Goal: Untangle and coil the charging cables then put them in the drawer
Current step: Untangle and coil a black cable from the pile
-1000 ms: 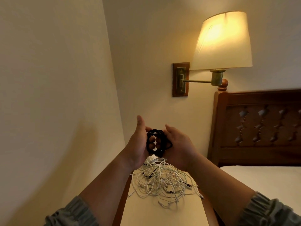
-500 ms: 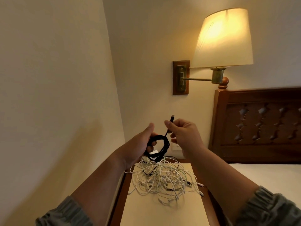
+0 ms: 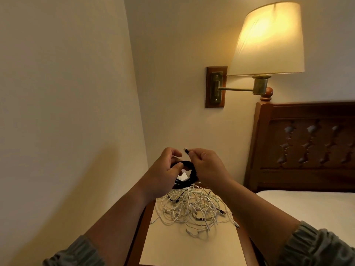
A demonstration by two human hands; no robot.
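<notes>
Fingers of the left hand (image 3: 165, 169) curl round a coiled black cable (image 3: 190, 174), holding it in the air just above the far edge of the tangle of white cables (image 3: 192, 208), which lies on the pale top of the desk (image 3: 192, 250). Also above the tangle, just right of the coil, the right hand (image 3: 207, 166) pinches the black cable's plug end (image 3: 186, 150) between thumb and forefinger, the plug pointing up and left. Right of the tangle are a lit wall lamp (image 3: 269, 39) high up, a carved wooden headboard (image 3: 307, 146) and the bed (image 3: 307, 208).
</notes>
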